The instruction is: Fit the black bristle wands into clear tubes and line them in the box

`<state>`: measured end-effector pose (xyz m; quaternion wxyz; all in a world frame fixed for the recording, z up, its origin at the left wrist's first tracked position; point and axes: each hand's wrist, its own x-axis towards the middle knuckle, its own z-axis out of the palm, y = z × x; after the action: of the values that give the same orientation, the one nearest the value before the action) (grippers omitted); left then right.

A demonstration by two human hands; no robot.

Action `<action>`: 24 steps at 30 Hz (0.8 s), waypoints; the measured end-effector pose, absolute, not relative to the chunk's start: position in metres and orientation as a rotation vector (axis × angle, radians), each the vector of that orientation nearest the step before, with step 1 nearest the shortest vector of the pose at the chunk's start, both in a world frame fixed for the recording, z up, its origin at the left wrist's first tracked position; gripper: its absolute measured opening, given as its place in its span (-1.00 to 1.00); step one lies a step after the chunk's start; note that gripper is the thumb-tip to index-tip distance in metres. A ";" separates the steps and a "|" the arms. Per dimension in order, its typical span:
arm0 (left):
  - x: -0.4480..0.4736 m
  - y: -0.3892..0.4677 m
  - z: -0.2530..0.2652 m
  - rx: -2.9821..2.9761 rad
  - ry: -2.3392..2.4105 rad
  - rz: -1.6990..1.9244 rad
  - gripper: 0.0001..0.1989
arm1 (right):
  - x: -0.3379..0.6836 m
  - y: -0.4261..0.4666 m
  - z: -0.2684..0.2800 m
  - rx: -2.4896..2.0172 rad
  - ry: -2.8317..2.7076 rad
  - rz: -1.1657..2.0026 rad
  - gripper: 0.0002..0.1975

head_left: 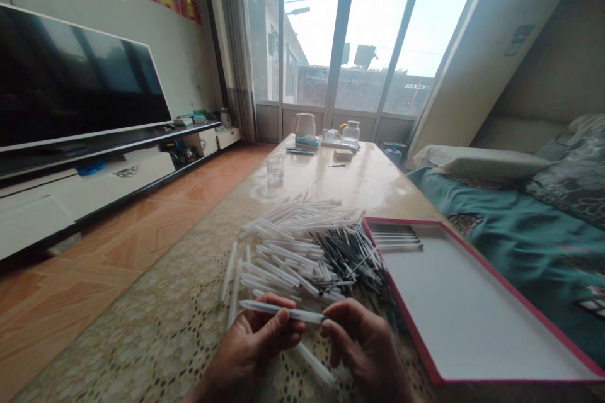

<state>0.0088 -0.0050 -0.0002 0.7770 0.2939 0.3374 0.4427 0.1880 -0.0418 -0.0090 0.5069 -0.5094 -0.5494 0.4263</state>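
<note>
Across both hands, just above the table, lies a translucent white pen barrel, its pointed end to the left. My left hand is closed around its middle, thumb on top. At its right end, my right hand pinches a small dark piece, mostly hidden by the fingers; whether it is a refill end or a plug I cannot tell. Beyond the hands spread many loose white pen barrels. To their right is a heap of dark pen refills. One more barrel lies under the hands.
A shallow pink-rimmed white box lies at the right, several dark-filled pens along its far left corner. Farther down the patterned table stand a drinking glass, a glass pitcher and a pale jug. A bed borders the right side.
</note>
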 end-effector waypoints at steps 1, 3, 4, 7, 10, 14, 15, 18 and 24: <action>0.009 -0.005 -0.001 0.642 0.728 0.955 -0.84 | 0.188 -0.042 -0.009 -1.254 -1.349 1.011 -0.68; 0.010 -0.005 -0.001 0.659 0.727 0.955 -0.83 | 0.189 -0.042 -0.010 -1.296 -1.399 0.984 -0.62; 0.010 -0.005 -0.001 0.666 0.728 0.959 -0.83 | 0.189 -0.042 -0.011 -1.309 -1.419 0.977 -0.59; 0.011 -0.005 -0.001 0.670 0.729 0.970 -0.82 | 0.190 -0.042 -0.012 -1.310 -1.466 0.951 -0.49; 0.011 -0.006 0.000 0.646 0.748 0.972 -0.84 | 0.191 -0.042 -0.010 -1.291 -1.494 0.930 -0.50; 0.010 -0.007 0.001 0.619 0.784 0.971 -0.84 | 0.190 -0.043 -0.006 -1.307 -1.567 0.862 -0.63; 0.011 -0.007 0.002 0.623 0.782 0.979 -0.84 | 0.190 -0.043 -0.006 -1.313 -1.593 0.843 -0.64; 0.013 -0.007 0.002 0.636 0.755 1.004 -0.83 | 0.191 -0.043 -0.005 -1.341 -1.671 0.789 -0.56; 0.010 -0.004 0.000 0.619 0.778 0.968 -0.80 | 0.192 -0.044 0.002 -1.342 -1.719 0.829 -0.68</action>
<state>0.0102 -0.0045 0.0000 0.7688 0.2852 0.3587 0.4460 0.1923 -0.0440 0.0021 0.3933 -0.5288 -0.6776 0.3265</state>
